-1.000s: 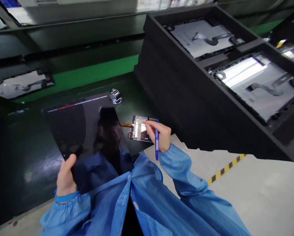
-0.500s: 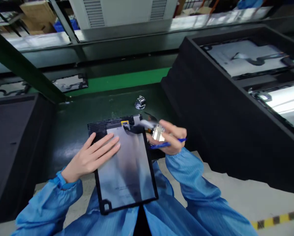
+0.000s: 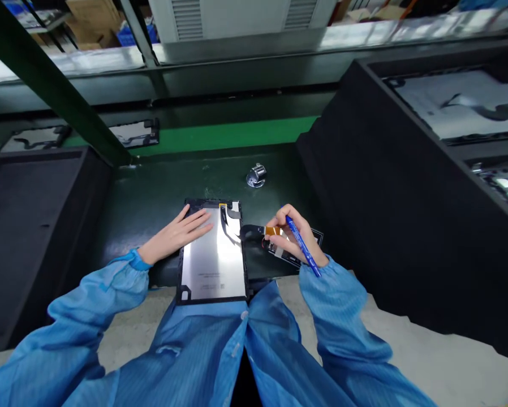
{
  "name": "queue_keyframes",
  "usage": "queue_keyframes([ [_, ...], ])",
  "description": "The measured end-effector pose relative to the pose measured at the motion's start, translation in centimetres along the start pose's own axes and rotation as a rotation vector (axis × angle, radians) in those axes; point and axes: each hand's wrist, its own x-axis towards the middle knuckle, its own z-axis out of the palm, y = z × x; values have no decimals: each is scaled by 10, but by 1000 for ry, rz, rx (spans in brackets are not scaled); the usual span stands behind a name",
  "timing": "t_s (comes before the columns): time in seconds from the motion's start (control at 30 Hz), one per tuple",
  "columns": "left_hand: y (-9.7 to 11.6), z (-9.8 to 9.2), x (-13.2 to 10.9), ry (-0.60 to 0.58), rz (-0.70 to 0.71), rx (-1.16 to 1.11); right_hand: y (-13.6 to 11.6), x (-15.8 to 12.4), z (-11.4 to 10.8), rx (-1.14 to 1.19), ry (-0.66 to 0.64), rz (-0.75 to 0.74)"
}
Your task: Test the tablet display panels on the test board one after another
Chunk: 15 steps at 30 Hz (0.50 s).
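A tablet screen assembly (image 3: 214, 265) lies face down on the dark bench, its silver back showing inside a black frame. My left hand (image 3: 178, 234) rests flat on its upper left part, fingers spread. From the top of the panel a black ribbon cable (image 3: 252, 232) runs right to an orange flex end (image 3: 272, 231) at the fingertips of my right hand (image 3: 295, 233). A blue pen (image 3: 304, 247) is tucked in that hand, slanting across it. Beneath the hand lies a small black-edged circuit board (image 3: 284, 254), partly covered by the fingers.
A shiny metal knob-like piece (image 3: 256, 176) stands on the bench beyond the panel. Tall stacked black foam trays (image 3: 364, 186) rise at the right, holding more screen panels. Another black tray (image 3: 33, 226) sits at left, near a slanting green post (image 3: 54, 79).
The panel has slid away from my body and lies flatter on the bench. My right hand, earlier around a shiny metallic part, is now at the cable's orange end. The camera view has shifted.
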Motion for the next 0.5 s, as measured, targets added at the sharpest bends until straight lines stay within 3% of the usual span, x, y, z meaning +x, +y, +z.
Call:
queue_keyframes([
  [0.13, 11, -19, 11, -85, -287, -70, -7, 3, 13, -20, 22, 24],
  [0.23, 31, -30, 38, 87, -327, -321, -9, 6, 21, -88, -7, -15],
  [0.33, 57, -28, 73, 286, -384, -667, -8, 7, 26, -168, -30, -51],
  [0.5, 78, -18, 101, 282, -513, -1078, -7, 5, 27, -272, -53, -41],
])
